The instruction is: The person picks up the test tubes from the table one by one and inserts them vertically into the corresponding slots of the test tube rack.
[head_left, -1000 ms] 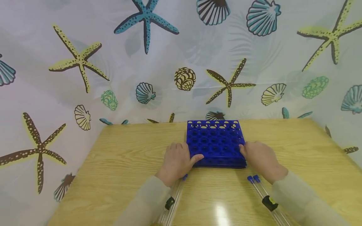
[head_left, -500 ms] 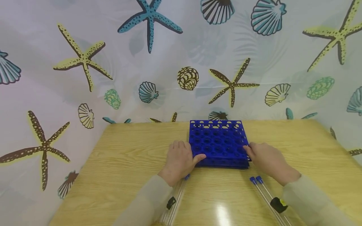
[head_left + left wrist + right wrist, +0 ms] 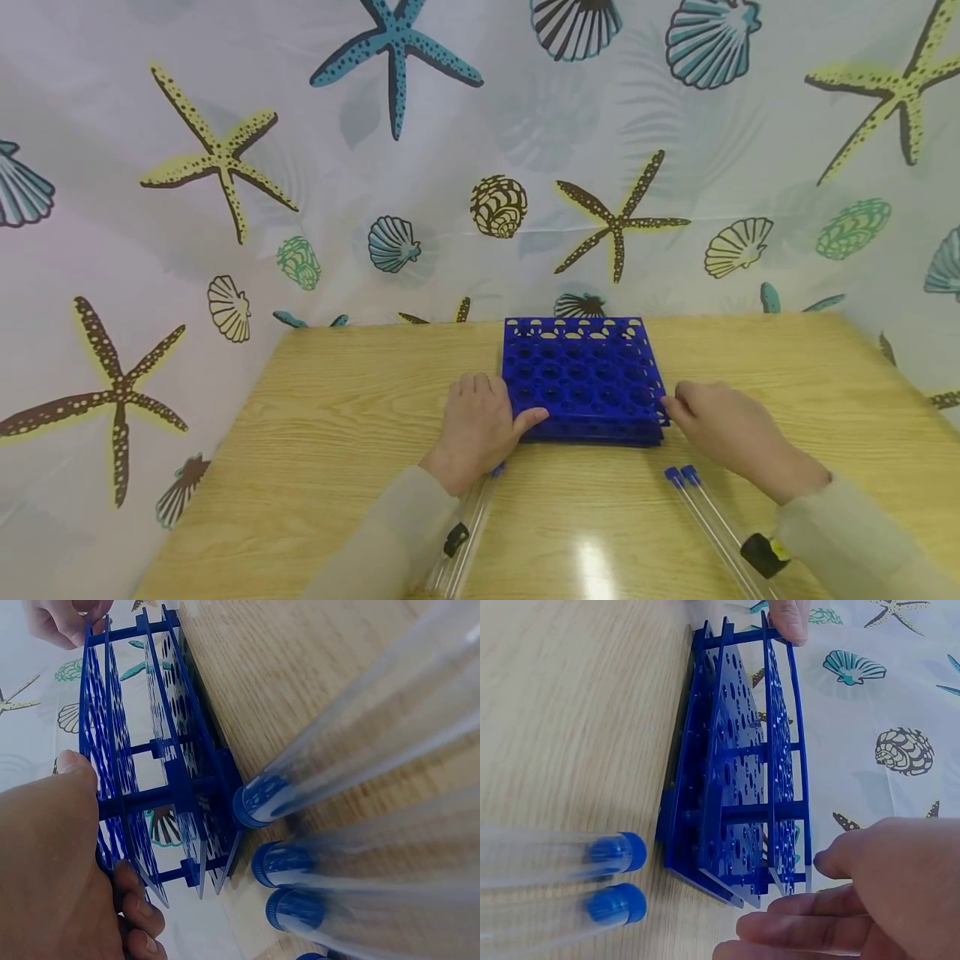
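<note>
A blue multi-tier test tube rack [image 3: 581,429] sits on the wooden table, its holes holding no tubes. My left hand [image 3: 474,429] grips its left side, thumb over the front edge; in the left wrist view the fingers [image 3: 139,911] curl against the rack's end. By the right front corner is my right hand [image 3: 731,429], its thumb tip right at the edge. The right wrist view shows that hand's fingers [image 3: 802,926] loosely extended beside the rack's tiers. Clear tubes with blue caps [image 3: 289,864] lie near my left forearm, and two more capped tubes [image 3: 705,517] lie near my right.
The wooden table [image 3: 360,417] reaches back to a white curtain [image 3: 442,125] printed with starfish and shells. A small black piece [image 3: 763,554] is at the right sleeve and a similar black piece [image 3: 456,540] at the left one.
My right hand has drawn rightward from the rack's right side to its front corner, its hold loosening. My left hand keeps its place on the rack. The view shifted slightly.
</note>
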Tool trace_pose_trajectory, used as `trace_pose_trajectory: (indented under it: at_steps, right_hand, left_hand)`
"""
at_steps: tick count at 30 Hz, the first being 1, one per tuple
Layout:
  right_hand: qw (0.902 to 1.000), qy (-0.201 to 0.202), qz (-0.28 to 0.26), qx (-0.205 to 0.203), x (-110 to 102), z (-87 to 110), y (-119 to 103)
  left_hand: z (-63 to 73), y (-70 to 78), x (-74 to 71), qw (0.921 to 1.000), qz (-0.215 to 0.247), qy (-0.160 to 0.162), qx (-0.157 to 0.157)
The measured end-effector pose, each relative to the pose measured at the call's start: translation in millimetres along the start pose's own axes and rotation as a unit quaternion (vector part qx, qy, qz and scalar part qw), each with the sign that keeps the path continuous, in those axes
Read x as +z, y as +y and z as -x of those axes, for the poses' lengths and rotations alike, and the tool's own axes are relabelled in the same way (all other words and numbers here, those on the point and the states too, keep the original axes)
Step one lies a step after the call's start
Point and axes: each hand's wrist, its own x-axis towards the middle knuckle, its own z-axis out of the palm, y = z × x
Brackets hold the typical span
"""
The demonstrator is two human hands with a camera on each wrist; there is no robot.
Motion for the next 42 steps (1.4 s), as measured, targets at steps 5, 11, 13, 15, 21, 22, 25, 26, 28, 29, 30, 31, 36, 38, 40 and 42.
trace_pose_trajectory:
  at_steps: [5, 11, 13, 15, 21, 22, 25, 26, 28, 29, 30, 31, 36, 38, 40, 42]
  right_hand:
    - [0.9999, 0.008, 0.004, -0.007, -1.3, 9.2, 3.9]
    - [0.9996, -0.021, -0.018, -0.001, -2.7, 22.6, 9.1]
    - [0.9989, -0.038, -0.029, 0.002, -3.0, 25.8, 10.6]
    - [0.9976, -0.056, -0.040, 0.007, -2.8, 29.0, 12.2]
    - [0.9860, -0.120, -0.101, 0.055, -0.7, 40.0, 15.8]
    - [0.9839, -0.126, -0.111, 0.062, 0.2, 42.0, 16.5]
    - [0.9786, -0.140, -0.133, 0.072, 3.7, 48.2, 19.3]
    - [0.9773, -0.144, -0.136, 0.075, 4.8, 50.0, 20.4]
    - [0.9760, -0.151, -0.137, 0.077, 6.9, 53.1, 22.5]
    - [0.9759, -0.153, -0.135, 0.077, 7.9, 54.4, 23.5]
    - [0.9760, -0.154, -0.133, 0.077, 8.9, 55.5, 24.2]
    - [0.9762, -0.155, -0.130, 0.076, 9.9, 56.6, 25.1]
    - [0.9743, -0.167, -0.132, 0.072, 15.5, 59.6, 27.7]
    - [0.9753, -0.167, -0.128, 0.065, 17.9, 60.8, 28.9]
    - [0.9785, -0.161, -0.118, 0.052, 20.3, 62.2, 30.3]
    - [0.9815, -0.152, -0.107, 0.045, 22.4, 63.0, 31.3]
  left_hand:
    - [0.4, 0.2, -1.0, 1.0000, 0.000, 0.006, -0.001]
    - [0.7, 0.3, -0.7, 1.0000, 0.008, 0.005, -0.001]
    - [0.6, 0.2, -0.7, 0.9999, 0.007, 0.008, -0.001]
    - [0.6, 0.2, -0.7, 0.9999, 0.002, 0.013, -0.001]
    - [1.4, 0.0, -0.6, 0.9995, -0.004, 0.031, 0.001]
    - [1.6, 0.1, -0.6, 0.9995, -0.003, 0.032, 0.000]
    - [1.7, 0.5, -0.7, 0.9994, -0.003, 0.035, 0.000]
    - [1.6, 0.7, -0.6, 0.9994, -0.004, 0.035, 0.000]
    - [1.5, 1.1, -0.8, 0.9994, -0.005, 0.035, -0.001]
    - [1.3, 1.4, -0.8, 0.9994, -0.006, 0.034, -0.001]
    - [1.3, 1.6, -1.0, 0.9995, -0.006, 0.032, -0.002]
    - [1.4, 1.9, -1.3, 0.9995, -0.006, 0.029, -0.003]
    - [3.0, 3.4, -3.9, 0.9996, -0.026, 0.007, -0.009]
    - [4.1, 4.0, -4.7, 0.9992, -0.038, 0.005, -0.011]
    - [4.9, 4.9, -6.2, 0.9986, -0.050, 0.004, -0.014]
    - [5.3, 5.8, -6.8, 0.9982, -0.058, 0.005, -0.017]
